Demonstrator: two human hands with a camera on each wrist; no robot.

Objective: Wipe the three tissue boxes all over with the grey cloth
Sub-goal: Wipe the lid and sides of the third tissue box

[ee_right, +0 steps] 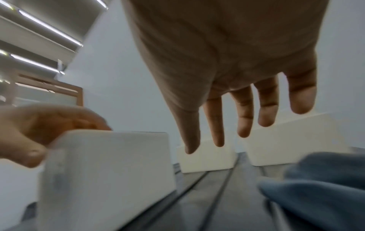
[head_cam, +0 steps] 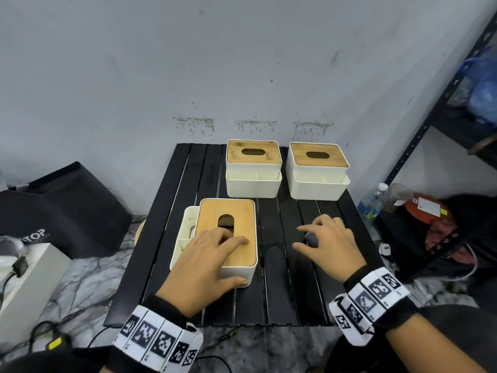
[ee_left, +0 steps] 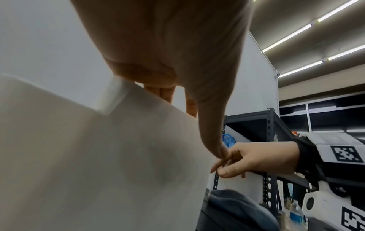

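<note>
Three tissue boxes w/ bamboo lids sit on the black slatted tabletop [head_cam: 271, 265]: near box [head_cam: 228, 238] front-left, turned so its side compartments face left; far-left box [head_cam: 252, 168] and far-right box [head_cam: 317, 170] side by side at the back, near the wall. Left hand [head_cam: 207, 262] rests on the near box, fingers [head_cam: 234, 242] laid over the lid by the slot, thumb down the front wall, steadying it rather than lifting. Right hand [head_cam: 330, 243] hovers over the grey cloth [head_cam: 312, 239], which lies bunched on the tabletop right of the near box; fingers spread and relaxed, not closed on the cloth in the right-wrist view. Judgement: cloth not in hand, so no wiping underway now; can't tell which boxes, if any, are done. Looks like near box is next once the cloth is picked up.
</note>
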